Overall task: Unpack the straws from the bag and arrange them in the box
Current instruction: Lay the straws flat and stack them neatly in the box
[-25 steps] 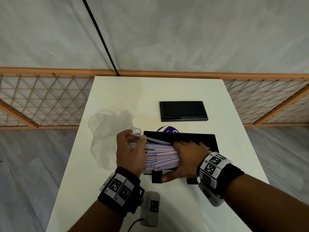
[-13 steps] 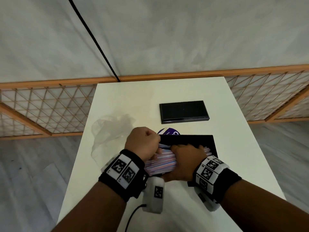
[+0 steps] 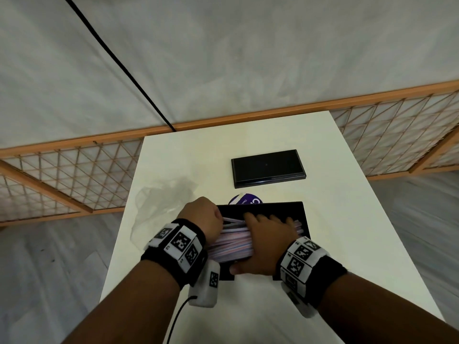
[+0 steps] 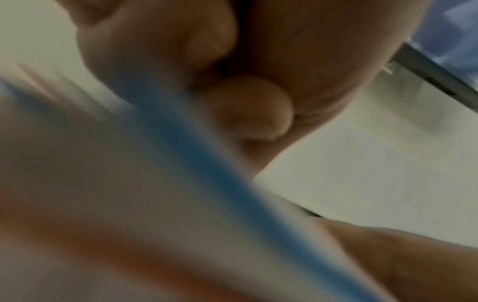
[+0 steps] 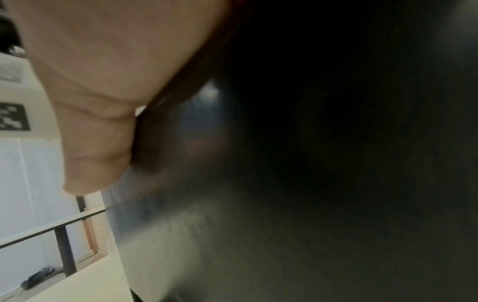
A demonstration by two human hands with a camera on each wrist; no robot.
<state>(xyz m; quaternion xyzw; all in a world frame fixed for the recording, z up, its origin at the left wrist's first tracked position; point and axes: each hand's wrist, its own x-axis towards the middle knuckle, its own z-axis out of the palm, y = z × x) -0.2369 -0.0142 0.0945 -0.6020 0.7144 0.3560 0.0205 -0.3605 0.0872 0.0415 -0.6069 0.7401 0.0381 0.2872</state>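
Note:
A thick bundle of pale pink, blue and white straws (image 3: 231,244) lies lengthwise in the open black box (image 3: 295,211) near the table's front. My right hand (image 3: 265,240) lies over the bundle, fingers curled down over its far side. Its thumb (image 5: 98,122) is against the box's near wall (image 5: 160,132). My left hand (image 3: 202,218) is curled into a fist at the bundle's left end, and a pale straw sticks out from its fingers. In the left wrist view a blurred blue straw (image 4: 196,155) runs past the curled fingers (image 4: 181,51). The clear plastic bag (image 3: 161,202) lies crumpled to the left.
The black lid (image 3: 267,167) lies flat behind the box on the white table (image 3: 347,244). A round purple label (image 3: 246,198) peeks out behind the box's far wall. A wooden lattice railing (image 3: 74,180) and a black cable (image 3: 119,63) lie beyond the table.
My left hand has closed from pinching a loose straw into a fist and moved right, against the bundle's left end. My right hand stayed on the straws in the box.

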